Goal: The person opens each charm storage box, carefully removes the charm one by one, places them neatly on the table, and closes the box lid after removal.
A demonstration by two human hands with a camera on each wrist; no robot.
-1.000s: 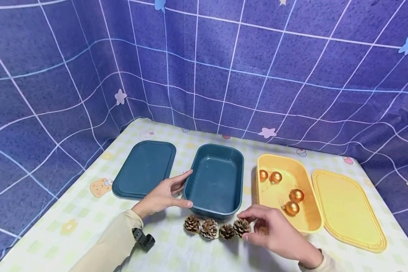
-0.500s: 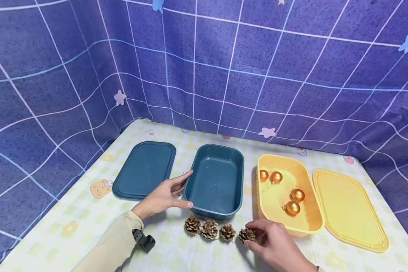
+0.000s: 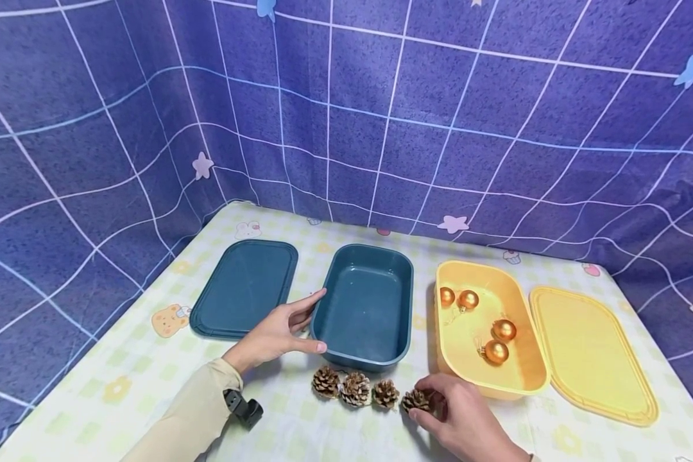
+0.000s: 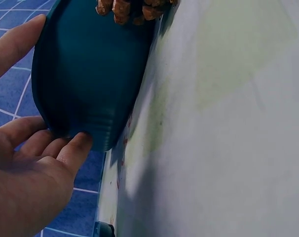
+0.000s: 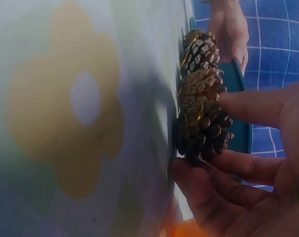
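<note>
Rightmost of several brown pine cones, one pine cone (image 3: 416,401) is pinched between the thumb and fingers of my right hand (image 3: 462,414). It is on or just above the cloth; I cannot tell which. To its left, the other pine cones (image 3: 355,389) stand in a row before the dark teal box (image 3: 364,314). My left hand (image 3: 277,335) rests against the box's left side near the front corner, thumb and fingers spread and fairly straight. In the left wrist view, the thumb (image 4: 21,44) touches the rim and the fingertips (image 4: 79,143) meet the box's outer wall.
A teal lid (image 3: 245,289) lies left of the teal box. On the right, a yellow box (image 3: 468,359) contains several gold baubles (image 3: 504,330), with a yellow lid (image 3: 595,356) beside it. A checked cloth (image 3: 300,430) covers the table; a blue curtain (image 3: 381,128) hangs behind.
My right hand has drawn the rightmost pine cone slightly toward me and right, away from the row, then a little back left. My left hand stays at the teal box.
</note>
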